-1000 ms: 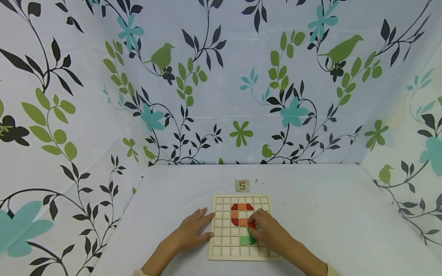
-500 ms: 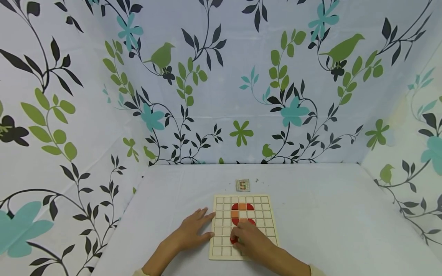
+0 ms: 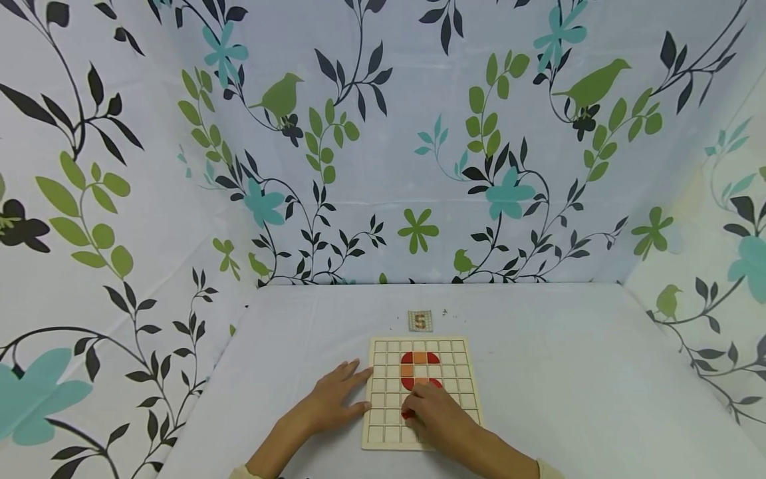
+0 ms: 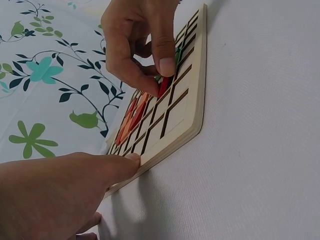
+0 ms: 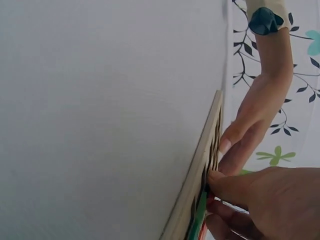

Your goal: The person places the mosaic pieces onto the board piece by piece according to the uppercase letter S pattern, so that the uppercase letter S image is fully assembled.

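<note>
A wooden grid board (image 3: 378, 419) lies on the white table. Red tiles (image 3: 407, 358) and orange tiles (image 3: 407, 371) form a curve in its upper middle. My left hand (image 3: 335, 399) rests at the board's left edge, fingers spread, with the thumb (image 4: 125, 167) on the rim in the left wrist view. Over the lower middle cells, my right hand (image 3: 439, 416) pinches a red tile (image 4: 163, 87) between thumb and fingers, tilted close over the grid. A green tile (image 5: 200, 212) sits by those fingertips; the head view has it hidden under the hand.
A small square card (image 3: 420, 321) with a coloured S-like figure lies just behind the board. White cloth (image 3: 568, 372) covers the table on both sides. A leaf-and-bird patterned curtain (image 3: 383, 166) stands at the back and sides.
My right hand has moved left across the lower board, away from the curve's lower right end, and now covers the green tiles seen earlier. A red tile shows at its fingertips. The left hand stays put.
</note>
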`<state>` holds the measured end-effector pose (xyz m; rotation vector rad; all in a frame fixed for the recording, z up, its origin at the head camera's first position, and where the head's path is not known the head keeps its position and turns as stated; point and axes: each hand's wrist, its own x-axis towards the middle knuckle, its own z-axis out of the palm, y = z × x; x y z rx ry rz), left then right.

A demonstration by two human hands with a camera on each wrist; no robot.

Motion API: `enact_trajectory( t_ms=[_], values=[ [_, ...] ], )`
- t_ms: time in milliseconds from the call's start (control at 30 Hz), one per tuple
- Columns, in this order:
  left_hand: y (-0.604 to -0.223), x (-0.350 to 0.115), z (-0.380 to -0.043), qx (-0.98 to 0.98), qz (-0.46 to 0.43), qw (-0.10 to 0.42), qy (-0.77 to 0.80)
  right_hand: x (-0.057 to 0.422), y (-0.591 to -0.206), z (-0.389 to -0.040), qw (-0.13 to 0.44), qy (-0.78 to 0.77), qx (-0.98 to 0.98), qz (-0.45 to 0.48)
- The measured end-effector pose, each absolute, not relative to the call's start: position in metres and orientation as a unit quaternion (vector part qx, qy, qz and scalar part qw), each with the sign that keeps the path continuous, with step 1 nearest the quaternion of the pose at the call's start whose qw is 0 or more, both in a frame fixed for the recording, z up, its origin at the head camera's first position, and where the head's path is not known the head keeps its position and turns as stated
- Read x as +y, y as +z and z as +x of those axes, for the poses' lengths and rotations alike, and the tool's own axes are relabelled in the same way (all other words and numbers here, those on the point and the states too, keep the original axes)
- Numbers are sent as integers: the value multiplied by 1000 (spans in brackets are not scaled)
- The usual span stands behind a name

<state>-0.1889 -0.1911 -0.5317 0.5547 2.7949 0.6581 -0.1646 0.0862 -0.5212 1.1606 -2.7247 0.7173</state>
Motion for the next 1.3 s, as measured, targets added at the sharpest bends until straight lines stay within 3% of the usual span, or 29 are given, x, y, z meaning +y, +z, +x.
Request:
enact_trajectory(
  t_ms=[667, 900, 1100, 1300],
  values=[
    [-526, -189, -189, 948, 189, 113, 229, 93, -514, -169, 1, 223, -901, 373],
    [-529, -190, -189, 948, 193, 110, 228, 93, -518, -169, 25, 219, -897, 383],
    [-530, -190, -189, 949, 195, 107, 225, 93, -519, -169, 13, 223, -899, 376],
    [-530, -191, -189, 949, 195, 106, 226, 90, -521, -166, 55, 202, -903, 375]
  ],
)
